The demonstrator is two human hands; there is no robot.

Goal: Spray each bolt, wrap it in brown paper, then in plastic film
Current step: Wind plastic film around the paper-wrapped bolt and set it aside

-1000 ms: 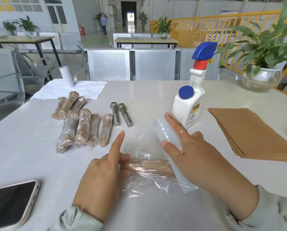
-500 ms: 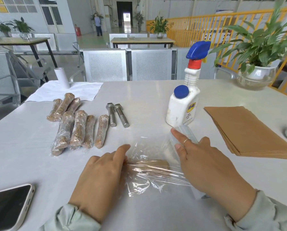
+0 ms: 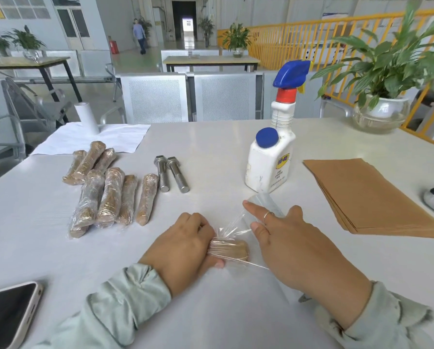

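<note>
L hand [image 3: 183, 244] lies over the near end of the paper-wrapped bolt [image 3: 232, 249], fingers curled round it & thumb tucked under. My read: it pins & turns the bolt so the plastic film [image 3: 232, 229] winds on tight. The bolt lies on the table [image 3: 223, 152] just in front of the person, between the two hands, brown paper already on, film bunched in tight bands round its left part.

R hand [image 3: 294, 244] is flat-ish, fingers straight & spread, index pointing fwd w/ a ring on it. It presses on the film roll [image 3: 266, 201], which peeks out beyond the fingertips, prob. to keep the sheet taut while the bolt turns. Film runs stretched from roll to bolt.

Layout looks like a work line: finished pieces on the left, raw stock in the middle, supplies on the right within reach of the R hand.

Counts:
- wrapped bolts [image 3: 105, 192], done pile: 7, as far as I can tell (3 behind, 4 in front), some overlap so not sure
- bare bolts [image 3: 170, 173]: 2, side by side, heads away, not yet sprayed or wrapped
- bolt in hand: 1
- WD-40 spray bottle [image 3: 273, 157]: 1, upright
- brown paper stack [image 3: 367, 195]: 1 stack, sheet nr can't tell
- phone [image 3: 8, 316]: 1, near left corner
- white roll [image 3: 86, 118] on a white sheet: 1, far left
</note>
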